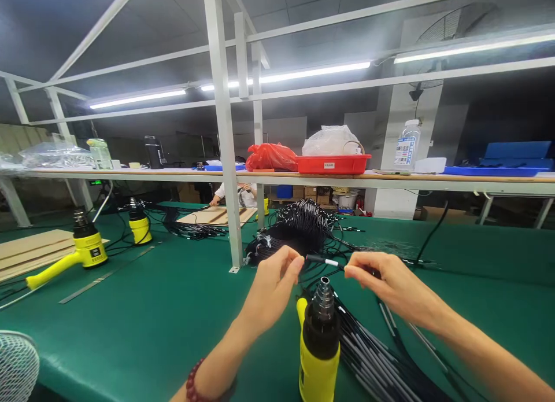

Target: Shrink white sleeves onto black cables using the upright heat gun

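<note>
Your left hand (273, 289) and right hand (392, 280) pinch a black cable (325, 262) | heat gun (319, 361) upright below them | cable heap (295, 231) beyond them

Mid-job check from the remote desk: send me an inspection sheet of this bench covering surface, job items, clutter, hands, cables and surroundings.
Surface: green bench mat.
Job's things: short black cable with a white band, held between both hands; yellow heat gun standing upright just in front.
Clutter: two more yellow heat guns, wooden boards, metal strip.
Hands: left hand, with a bead bracelet, and right hand both pinch the cable.
Cables: bundle of grey-tipped black cables below the right hand; coiled black cable heap beyond.
Surroundings: shelf carrying a red tray; a co-worker beyond.
</note>
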`<move>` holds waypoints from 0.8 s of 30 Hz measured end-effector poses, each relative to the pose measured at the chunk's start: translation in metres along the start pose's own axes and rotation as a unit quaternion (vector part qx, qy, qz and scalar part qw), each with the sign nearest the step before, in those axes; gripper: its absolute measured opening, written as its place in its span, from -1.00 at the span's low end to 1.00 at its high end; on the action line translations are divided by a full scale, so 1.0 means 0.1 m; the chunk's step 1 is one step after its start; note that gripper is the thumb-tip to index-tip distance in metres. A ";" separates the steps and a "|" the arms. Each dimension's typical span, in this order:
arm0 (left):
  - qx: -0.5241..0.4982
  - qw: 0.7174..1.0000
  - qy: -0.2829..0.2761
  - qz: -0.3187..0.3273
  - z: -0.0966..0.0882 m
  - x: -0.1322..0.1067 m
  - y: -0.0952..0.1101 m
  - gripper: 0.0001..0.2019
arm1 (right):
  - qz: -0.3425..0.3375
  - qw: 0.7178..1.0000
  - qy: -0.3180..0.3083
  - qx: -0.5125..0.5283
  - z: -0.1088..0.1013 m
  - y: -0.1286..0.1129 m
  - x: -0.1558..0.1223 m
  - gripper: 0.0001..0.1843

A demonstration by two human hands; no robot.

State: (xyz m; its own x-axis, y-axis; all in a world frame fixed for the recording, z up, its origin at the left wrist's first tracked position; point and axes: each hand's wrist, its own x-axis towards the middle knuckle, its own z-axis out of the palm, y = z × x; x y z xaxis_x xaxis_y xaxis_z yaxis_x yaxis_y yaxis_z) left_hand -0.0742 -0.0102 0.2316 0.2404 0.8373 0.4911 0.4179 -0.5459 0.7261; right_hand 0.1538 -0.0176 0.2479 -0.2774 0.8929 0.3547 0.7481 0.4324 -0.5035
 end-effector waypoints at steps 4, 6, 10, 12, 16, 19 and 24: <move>-0.006 0.999 0.021 -0.026 -0.10 -0.02 -0.04 -0.74 | 0.140 0.982 0.051 -0.120 -0.05 0.58 0.18 -0.63; 0.009 0.999 0.026 -0.035 -0.16 -0.05 -0.07 -0.76 | 0.206 0.964 0.058 -0.159 -0.02 0.94 0.22 -0.64; 0.029 0.998 0.029 -0.051 -0.24 -0.09 -0.17 -0.77 | 0.290 0.935 0.036 -0.201 0.23 1.44 0.14 -0.78; 0.037 0.997 0.027 -0.057 -0.25 -0.10 -0.21 -0.76 | 0.273 0.944 -0.003 -0.187 0.44 1.51 0.08 -0.82; 0.048 0.997 0.015 -0.060 -0.24 -0.10 -0.23 -0.73 | 0.227 0.959 -0.072 -0.151 0.92 1.47 0.01 -0.84; 0.053 0.997 0.003 -0.058 -0.24 -0.11 -0.22 -0.71 | 0.224 0.959 -0.090 -0.146 1.21 1.46 -0.03 -0.82; 0.059 0.996 0.006 -0.063 -0.30 -0.14 -0.21 -0.70 | 0.252 0.955 -0.088 -0.126 1.47 1.62 -0.06 -0.83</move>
State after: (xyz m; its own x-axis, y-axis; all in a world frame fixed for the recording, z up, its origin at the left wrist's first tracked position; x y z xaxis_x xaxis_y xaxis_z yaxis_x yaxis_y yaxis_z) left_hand -0.1129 -0.0114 0.2238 0.1695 0.8982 0.4055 0.5450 -0.4282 0.7208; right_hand 0.1873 0.0658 0.0483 0.0757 0.9966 -0.0323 0.9287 -0.0822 -0.3616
